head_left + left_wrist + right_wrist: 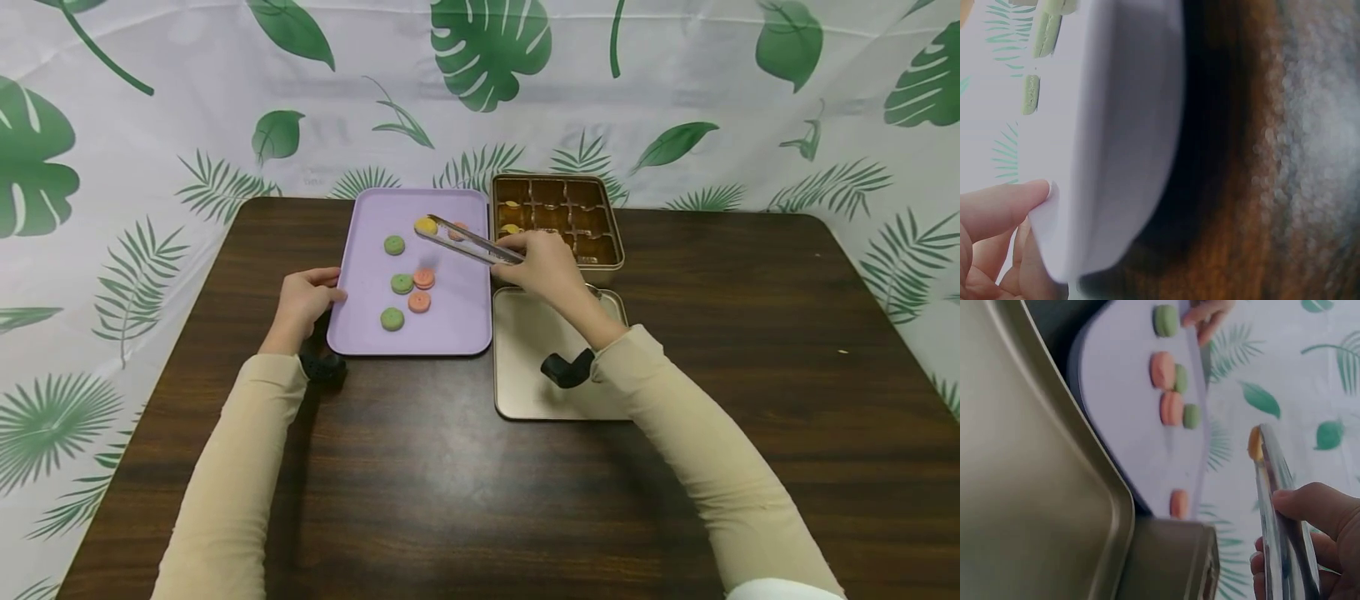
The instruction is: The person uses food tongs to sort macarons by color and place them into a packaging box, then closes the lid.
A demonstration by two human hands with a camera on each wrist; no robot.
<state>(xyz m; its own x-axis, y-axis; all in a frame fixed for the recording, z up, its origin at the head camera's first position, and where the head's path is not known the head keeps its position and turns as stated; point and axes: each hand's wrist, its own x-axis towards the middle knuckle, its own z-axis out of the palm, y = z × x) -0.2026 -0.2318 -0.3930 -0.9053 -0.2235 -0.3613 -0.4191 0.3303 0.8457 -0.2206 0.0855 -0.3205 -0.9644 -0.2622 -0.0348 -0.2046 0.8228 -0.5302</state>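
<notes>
My right hand (542, 265) holds metal tongs (1282, 512) with a yellow macaron (426, 225) between their tips. In the head view, the macaron overlaps the far part of a lilac tray (457, 325). The left hand (302, 304) pinches that tray's left rim, its thumb (1004, 206) on top and the other fingers lower at the edge. Green macarons (392, 318) and orange macarons (419, 302) lie scattered on the tray, one orange macaron partly hidden behind the tongs.
A gold box (617, 242) with a brown divided insert (551, 193) stands right of the lilac tray, yellow pieces (511, 229) in its left compartments. In front of it lies a gold lid or shallow tray (525, 367), partly under my right forearm. A leaf-print cloth (360, 100) hangs behind the table.
</notes>
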